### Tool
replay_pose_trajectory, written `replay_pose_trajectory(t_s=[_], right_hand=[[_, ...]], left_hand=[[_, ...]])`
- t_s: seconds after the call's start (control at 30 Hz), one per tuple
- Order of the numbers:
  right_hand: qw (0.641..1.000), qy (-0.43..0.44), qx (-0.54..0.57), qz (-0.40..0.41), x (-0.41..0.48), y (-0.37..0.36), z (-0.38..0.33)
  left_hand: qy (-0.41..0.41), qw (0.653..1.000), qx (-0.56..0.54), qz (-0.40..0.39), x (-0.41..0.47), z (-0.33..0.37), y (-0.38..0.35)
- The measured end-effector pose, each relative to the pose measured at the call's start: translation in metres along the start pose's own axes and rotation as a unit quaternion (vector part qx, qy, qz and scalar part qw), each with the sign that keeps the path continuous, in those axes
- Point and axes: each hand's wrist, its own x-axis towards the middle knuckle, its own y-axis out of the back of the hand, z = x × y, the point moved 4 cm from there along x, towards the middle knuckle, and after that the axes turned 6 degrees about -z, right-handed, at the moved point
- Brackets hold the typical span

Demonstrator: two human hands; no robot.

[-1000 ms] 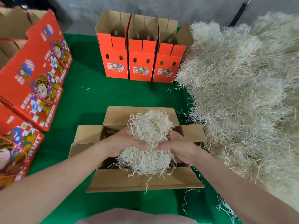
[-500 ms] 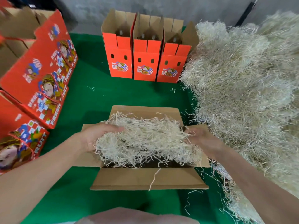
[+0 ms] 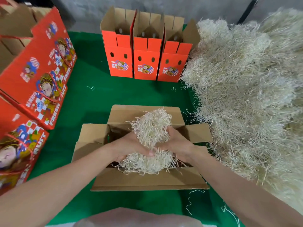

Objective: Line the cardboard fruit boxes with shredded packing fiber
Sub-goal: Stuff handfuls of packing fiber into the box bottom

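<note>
Along the left edge of the frame lie printed red fruit boxes [image 3: 37, 82], stacked on their sides, probably set out of the way. At top centre three upright red boxes [image 3: 146, 63] stand in a row with their flaps up, seemingly queued for lining. On the green worktop [image 3: 98, 99], lower centre, sits the open cardboard box [image 3: 147, 181], its four flaps folded outward so nothing blocks the mouth. Over it the left hand [image 3: 129, 145] and right hand [image 3: 178, 143] both grip one wad of shredded fiber [image 3: 152, 125], fingers curled round its middle, squeezing it into two lobes. The lower lobe already dips into the box, likely so the wad can be pressed down and spread. Filling the right side, the loose fiber heap [image 3: 246, 95] lies just beside the box, within easy reach for refills.
</note>
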Motion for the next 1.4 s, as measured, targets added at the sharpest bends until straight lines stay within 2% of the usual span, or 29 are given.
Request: replay_pose_trajectory(t_s=[0.1,0.2,0.27,0.3,0.47,0.53,0.63,0.7,0.87,0.93,1.0,1.07,1.17,1.27,1.33,1.4], right_hand=[[1.0,0.004,0.006,-0.02,-0.009,0.014,0.003],[0.999,-0.01,-0.003,-0.048,-0.024,0.033,0.01],[0.999,-0.025,0.0,-0.033,-0.031,0.046,0.016],[0.999,-0.03,-0.008,-0.026,-0.032,0.05,0.018],[0.994,-0.064,-0.015,-0.086,-0.031,0.032,0.007],[0.995,-0.048,-0.023,-0.085,-0.025,0.014,-0.002],[0.999,-0.037,0.002,-0.023,-0.009,0.011,-0.001],[0.999,-0.038,0.027,-0.001,-0.01,0.021,0.0],[0.998,-0.018,0.03,0.053,-0.018,0.046,0.012],[0.999,0.0,0.034,0.03,-0.018,0.038,0.007],[0.999,-0.011,0.022,-0.02,-0.015,0.021,0.001],[0.998,-0.038,-0.008,-0.049,-0.008,0.004,-0.001],[0.997,-0.051,-0.065,0.009,-0.001,0.007,0.0],[0.993,-0.055,-0.08,0.062,-0.009,0.037,0.007],[0.997,-0.047,-0.051,0.035,-0.017,0.049,0.012],[0.995,-0.067,-0.069,-0.003,-0.023,0.052,0.014]], left_hand=[[-0.039,0.997,-0.003,0.063,-0.008,0.002,0.017],[-0.011,0.989,-0.03,0.148,-0.018,-0.007,0.053],[0.001,0.983,-0.049,0.176,-0.027,-0.013,0.067],[0.002,0.983,-0.051,0.175,-0.029,-0.015,0.068],[0.015,0.998,-0.039,0.038,-0.03,-0.007,0.046],[0.003,0.999,-0.05,-0.004,-0.028,-0.001,0.033],[-0.054,0.992,-0.091,0.066,-0.022,0.005,0.031],[-0.064,0.989,-0.093,0.096,-0.025,0.002,0.04],[-0.035,0.991,-0.087,0.091,-0.029,-0.008,0.051],[-0.033,0.987,-0.138,0.08,-0.027,-0.004,0.043],[-0.042,0.981,-0.187,0.027,-0.023,0.0,0.033],[-0.036,0.984,-0.173,-0.015,-0.019,0.003,0.018],[-0.009,0.993,-0.11,0.041,-0.015,0.006,0.017],[-0.014,0.986,-0.133,0.101,-0.018,-0.006,0.051],[-0.02,0.989,-0.107,0.102,-0.026,-0.012,0.064],[-0.003,0.996,-0.069,0.06,-0.029,-0.017,0.061]])
